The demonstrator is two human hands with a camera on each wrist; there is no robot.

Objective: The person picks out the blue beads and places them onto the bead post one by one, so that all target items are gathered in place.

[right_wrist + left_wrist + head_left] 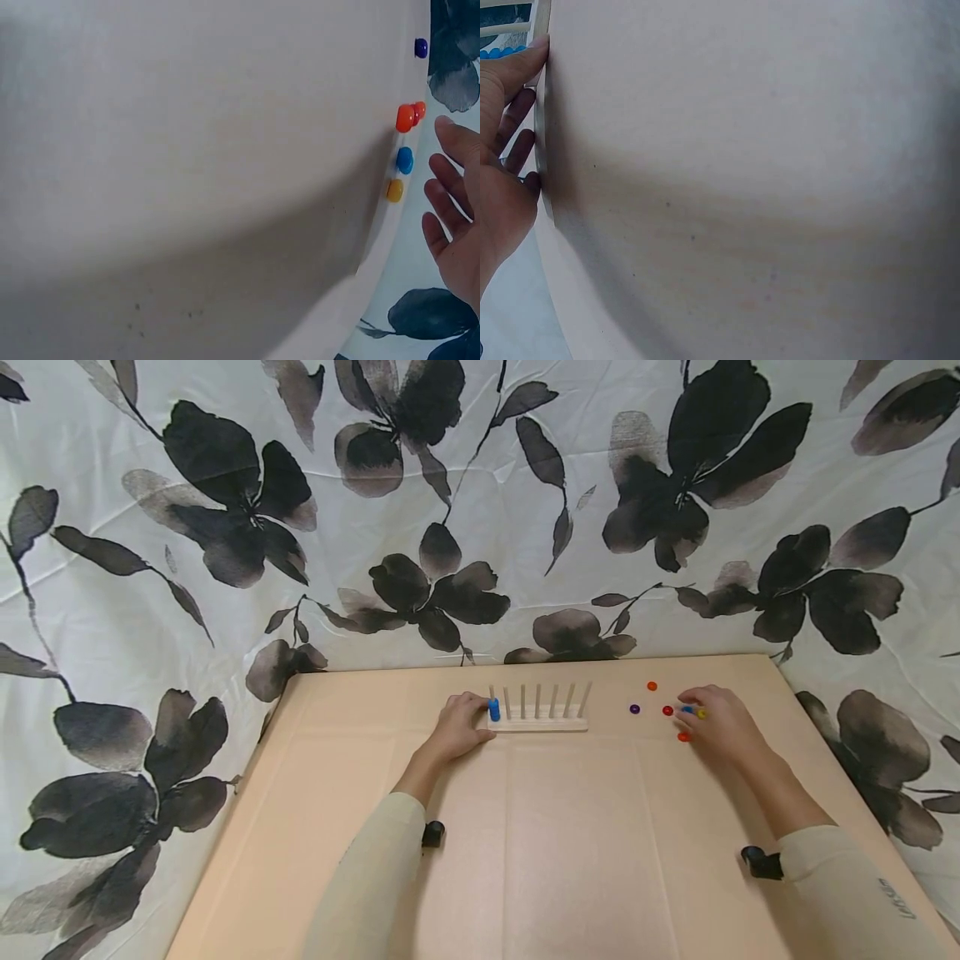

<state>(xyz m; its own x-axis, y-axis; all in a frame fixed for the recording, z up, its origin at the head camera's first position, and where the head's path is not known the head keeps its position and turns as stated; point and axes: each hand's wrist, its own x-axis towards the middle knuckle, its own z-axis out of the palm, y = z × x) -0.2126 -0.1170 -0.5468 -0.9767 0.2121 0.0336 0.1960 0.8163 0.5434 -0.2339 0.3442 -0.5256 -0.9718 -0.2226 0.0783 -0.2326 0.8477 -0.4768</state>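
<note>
A pale wooden peg rack (537, 725) stands near the table's far edge, with several upright pegs. Blue beads (493, 710) are stacked on its leftmost peg. My left hand (459, 727) holds the rack's left end, the thumb (536, 56) at its front edge. Over the loose beads on the right hovers my right hand (716, 718), fingers apart and nothing visible in them. Close by it lie a blue bead (405, 160), a yellow bead (394, 190) and a red bead (667, 711). An orange-red bead (683, 737) lies just nearer to me.
A purple bead (634, 709) lies between the rack and the other loose beads, and an orange bead (652, 686) sits farther back. The light tan table (570, 843) ends just behind the rack. Behind it hangs a white cloth (555, 602) with dark flowers.
</note>
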